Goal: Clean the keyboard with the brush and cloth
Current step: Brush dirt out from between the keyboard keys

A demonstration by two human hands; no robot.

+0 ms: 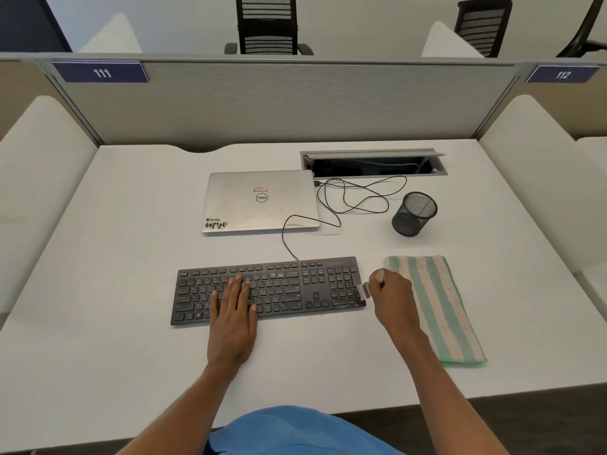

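Observation:
A black keyboard [279, 287] lies on the white desk in front of me. My left hand [234, 307] rests flat on its left-middle keys with the fingers straight. My right hand [392, 292] grips a small brush [364, 290] by its pale handle. The bristles touch the keyboard's right edge beside the number pad and look blurred. A folded cloth [440, 310] with green and cream stripes lies on the desk just right of my right hand.
A shut silver laptop [259, 200] sits behind the keyboard, and the keyboard's black cable [354, 195] loops beside it. A black mesh pen cup [414, 214] stands at the back right. An open cable hatch [374, 164] lies near the grey partition [279, 103].

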